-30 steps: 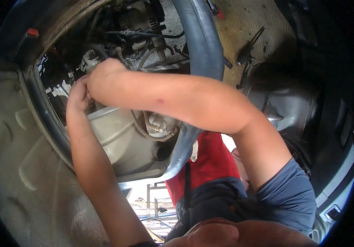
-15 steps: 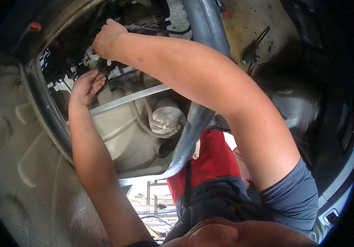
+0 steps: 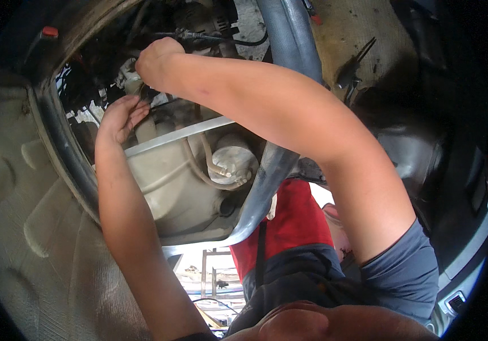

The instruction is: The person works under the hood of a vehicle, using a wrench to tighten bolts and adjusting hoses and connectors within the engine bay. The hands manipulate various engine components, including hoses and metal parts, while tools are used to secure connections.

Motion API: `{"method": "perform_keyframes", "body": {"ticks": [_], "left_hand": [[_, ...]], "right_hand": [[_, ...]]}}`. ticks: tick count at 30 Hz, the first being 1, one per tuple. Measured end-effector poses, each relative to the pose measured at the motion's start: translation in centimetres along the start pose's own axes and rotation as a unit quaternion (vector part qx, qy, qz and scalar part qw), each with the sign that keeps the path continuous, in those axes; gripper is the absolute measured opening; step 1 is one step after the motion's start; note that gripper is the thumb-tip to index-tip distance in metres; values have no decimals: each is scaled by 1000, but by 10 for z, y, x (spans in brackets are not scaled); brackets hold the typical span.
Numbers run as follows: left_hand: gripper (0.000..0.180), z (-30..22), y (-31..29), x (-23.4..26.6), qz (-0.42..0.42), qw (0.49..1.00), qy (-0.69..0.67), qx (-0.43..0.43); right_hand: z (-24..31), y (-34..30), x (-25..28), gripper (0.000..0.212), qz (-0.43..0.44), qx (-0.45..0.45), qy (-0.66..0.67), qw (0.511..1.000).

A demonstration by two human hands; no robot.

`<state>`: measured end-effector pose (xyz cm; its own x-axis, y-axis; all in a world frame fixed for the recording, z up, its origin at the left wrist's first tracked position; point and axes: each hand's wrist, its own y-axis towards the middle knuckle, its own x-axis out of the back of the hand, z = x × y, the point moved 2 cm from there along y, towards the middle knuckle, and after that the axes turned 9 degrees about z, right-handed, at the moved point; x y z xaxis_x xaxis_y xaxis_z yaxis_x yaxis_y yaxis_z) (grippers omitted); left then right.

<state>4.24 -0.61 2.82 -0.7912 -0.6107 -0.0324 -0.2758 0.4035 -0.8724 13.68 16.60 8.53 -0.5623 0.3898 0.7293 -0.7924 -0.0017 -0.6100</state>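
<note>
Both my arms reach into an opening in a vehicle's body, over dark, greasy machinery. My left hand [image 3: 122,118] is beside a pale metal fitting [image 3: 134,87]; its visible fingers are extended and slightly apart, while the fingertips nearest the fitting are hard to see. Just above and to the right, my right hand [image 3: 159,61] is curled with its back toward me. Its fingers are hidden behind it, so whatever they grip cannot be made out. A black cable [image 3: 221,40] runs beyond that hand. Below the hands, a silver metal bar [image 3: 178,134] crosses the opening.
Under the bar are a beige molded panel [image 3: 161,182] and a round metal canister [image 3: 234,165] with hoses [image 3: 195,165]. Grey-blue padded trim [image 3: 290,45] edges the opening. Pliers [image 3: 351,85] lie on the stained mat [image 3: 363,28] to the right. A worn, ribbed panel [image 3: 34,227] lies left.
My right hand has shifted slightly right and down, staying curled. The left hand has barely moved. The whole view has shifted very slightly.
</note>
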Motion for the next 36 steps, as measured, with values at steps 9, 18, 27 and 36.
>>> {"method": "perform_keyframes", "body": {"ticks": [9, 18, 27, 36], "left_hand": [[24, 5, 3, 9, -2, 1000, -8, -14], [21, 3, 6, 17, 27, 999, -39, -6], [22, 11, 15, 27, 55, 997, -51, -27], [20, 9, 3, 23, 13, 998, -63, -19]], "right_hand": [[78, -31, -24, 30, 65, 32, 151, 986], [19, -34, 11, 28, -38, 74, -56, 995], [20, -19, 11, 29, -1, 36, -22, 999], [86, -27, -12, 35, 89, 6, 154, 984]]}}
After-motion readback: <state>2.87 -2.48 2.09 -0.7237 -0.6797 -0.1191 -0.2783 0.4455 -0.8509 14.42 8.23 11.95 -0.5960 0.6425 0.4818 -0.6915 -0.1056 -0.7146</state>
